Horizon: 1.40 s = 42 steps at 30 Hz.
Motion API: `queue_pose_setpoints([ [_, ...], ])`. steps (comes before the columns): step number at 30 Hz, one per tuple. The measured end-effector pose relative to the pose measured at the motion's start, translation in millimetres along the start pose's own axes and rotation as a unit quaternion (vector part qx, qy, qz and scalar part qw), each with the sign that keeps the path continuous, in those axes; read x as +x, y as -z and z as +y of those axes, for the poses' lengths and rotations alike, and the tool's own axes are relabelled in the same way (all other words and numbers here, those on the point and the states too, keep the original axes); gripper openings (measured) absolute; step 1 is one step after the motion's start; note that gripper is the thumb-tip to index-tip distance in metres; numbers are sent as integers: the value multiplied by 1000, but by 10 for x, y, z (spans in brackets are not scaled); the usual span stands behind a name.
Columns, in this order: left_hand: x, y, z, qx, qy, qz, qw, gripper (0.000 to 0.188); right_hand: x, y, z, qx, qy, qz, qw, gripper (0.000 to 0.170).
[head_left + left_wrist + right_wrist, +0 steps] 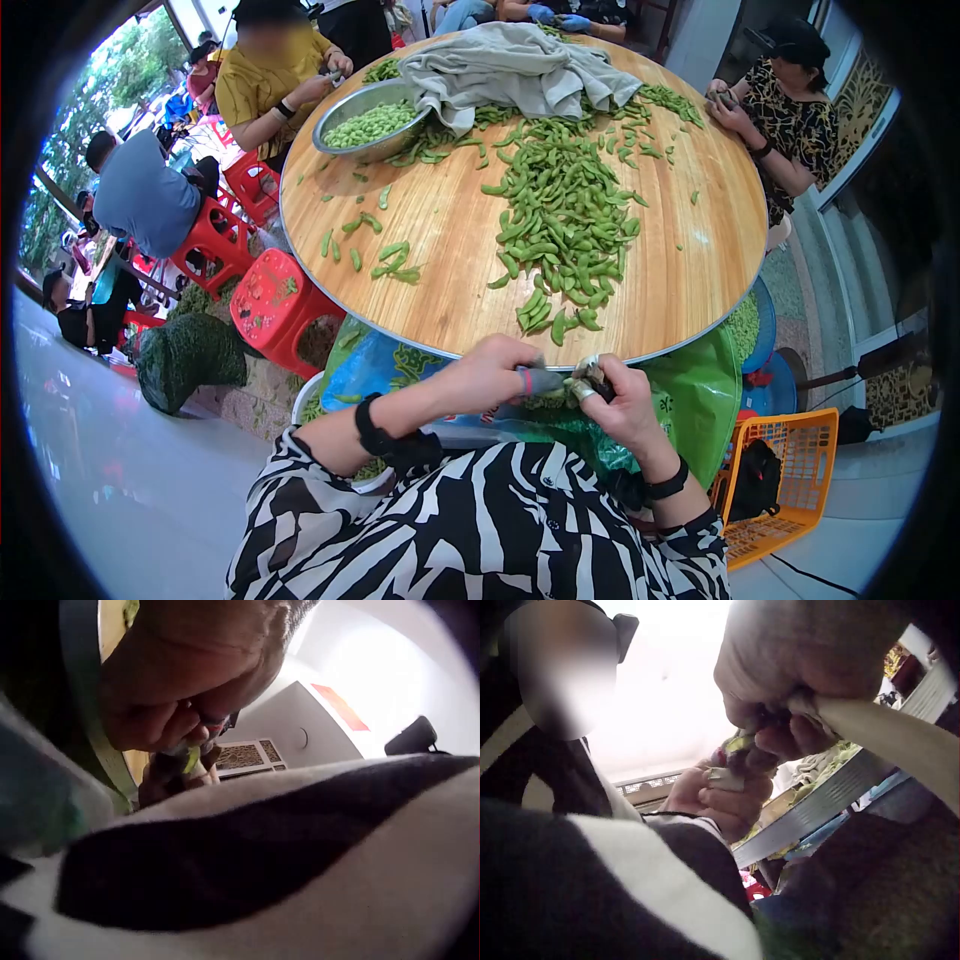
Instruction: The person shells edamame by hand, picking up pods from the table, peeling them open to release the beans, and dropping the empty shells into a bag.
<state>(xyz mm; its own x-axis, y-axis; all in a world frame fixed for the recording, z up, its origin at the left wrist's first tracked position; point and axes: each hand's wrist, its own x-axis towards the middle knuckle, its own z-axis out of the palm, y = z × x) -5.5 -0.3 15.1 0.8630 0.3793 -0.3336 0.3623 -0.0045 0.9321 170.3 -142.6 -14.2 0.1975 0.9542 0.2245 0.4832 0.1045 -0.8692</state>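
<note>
We note the left hand (490, 380) and right hand (625, 402) pinching a pod (192, 760) in curled fingers (543, 382), near the edge of the worktop (420, 310).

Left hand (502, 370), right hand (622, 402) close together, fingers (543, 382) curled (both forearms (332, 440) angled inward)

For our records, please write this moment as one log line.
left hand, right hand: hold one pod; table: pod pile, bowl
</note>
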Motion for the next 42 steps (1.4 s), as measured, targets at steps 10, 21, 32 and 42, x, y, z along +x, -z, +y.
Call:
queue_pose_setpoints([
  [10, 242, 568, -120, 443, -250, 289, 811, 19, -24, -57, 53, 25, -3, -82, 996, 28],
  [21, 559, 269, -52, 328, -220, 241, 887, 21, 18, -45, -55, 229, -169, -40, 958, 38],
  [32, 348, -57, 18, -111, -180, 92, 973, 24, 115, -50, -158, 425, -174, -23, 888, 43],
  [42, 306, -59, 18, -80, -179, 95, 976, 22, 66, -88, -169, 407, -151, -7, 901, 42],
])
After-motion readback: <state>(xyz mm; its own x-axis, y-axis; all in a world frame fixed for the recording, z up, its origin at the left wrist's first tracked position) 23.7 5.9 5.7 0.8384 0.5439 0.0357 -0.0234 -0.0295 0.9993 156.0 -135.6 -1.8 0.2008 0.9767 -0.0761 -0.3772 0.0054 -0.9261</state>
